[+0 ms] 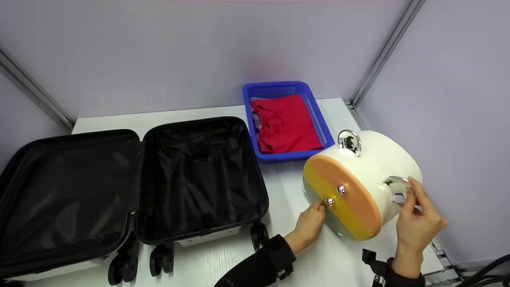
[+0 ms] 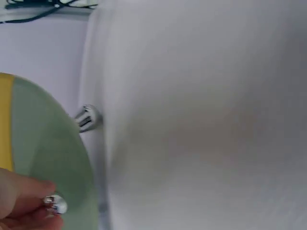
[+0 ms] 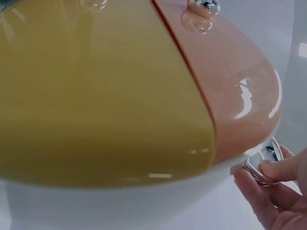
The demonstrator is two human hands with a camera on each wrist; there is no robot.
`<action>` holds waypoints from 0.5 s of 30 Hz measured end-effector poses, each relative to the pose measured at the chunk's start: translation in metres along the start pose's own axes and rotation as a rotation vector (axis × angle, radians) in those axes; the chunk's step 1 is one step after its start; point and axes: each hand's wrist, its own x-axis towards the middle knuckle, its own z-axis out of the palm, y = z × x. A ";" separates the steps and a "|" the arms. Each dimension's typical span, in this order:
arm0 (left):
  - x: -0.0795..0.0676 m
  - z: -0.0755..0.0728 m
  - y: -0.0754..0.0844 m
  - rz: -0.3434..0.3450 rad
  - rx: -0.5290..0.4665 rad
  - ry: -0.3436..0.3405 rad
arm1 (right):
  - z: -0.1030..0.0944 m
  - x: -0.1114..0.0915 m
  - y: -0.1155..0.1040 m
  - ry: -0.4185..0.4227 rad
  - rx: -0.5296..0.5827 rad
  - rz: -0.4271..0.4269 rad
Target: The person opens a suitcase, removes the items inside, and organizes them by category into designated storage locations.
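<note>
A white rounded, barrel-like case (image 1: pixel 386 151) lies tilted on the table, its flat front banded in orange, yellow and green. Chrome knobs show on the orange and yellow bands (image 1: pixel 356 217). My left hand (image 1: pixel 310 224) is at the lower green band (image 2: pixel 60 143), pinching a small chrome knob (image 2: pixel 59 205) between thumb and fingers. At the case's right side, my right hand (image 1: pixel 420 217) grips a curved chrome handle (image 1: pixel 398 180); the right wrist view shows fingers and thumb round this loop (image 3: pixel 259 175). Another chrome loop (image 1: pixel 350 142) stands on the case's far side.
An open black-lined suitcase (image 1: pixel 199 183) on wheels lies at the left. Behind the case, a blue basket (image 1: pixel 323 131) holds folded red cloth (image 1: pixel 289 123). Pale walls stand at the back and right, and dark cables (image 1: pixel 486 269) run at the lower right.
</note>
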 end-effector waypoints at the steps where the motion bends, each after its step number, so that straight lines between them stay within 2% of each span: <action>1: -0.002 -0.007 0.000 -0.006 -0.006 -0.014 | 0.000 0.000 0.000 -0.002 0.000 0.003; 4: -0.008 -0.033 -0.001 -0.008 -0.036 -0.046 | -0.002 0.000 -0.004 -0.025 -0.021 0.022; 7: -0.017 -0.067 -0.008 0.014 -0.087 -0.069 | -0.007 0.001 -0.012 -0.079 -0.095 0.035; 11: -0.033 -0.107 -0.029 0.021 -0.126 -0.018 | -0.013 0.002 -0.030 -0.142 -0.197 0.030; 15: -0.052 -0.137 -0.055 -0.038 -0.144 0.051 | -0.010 0.007 -0.051 -0.104 -0.180 -0.004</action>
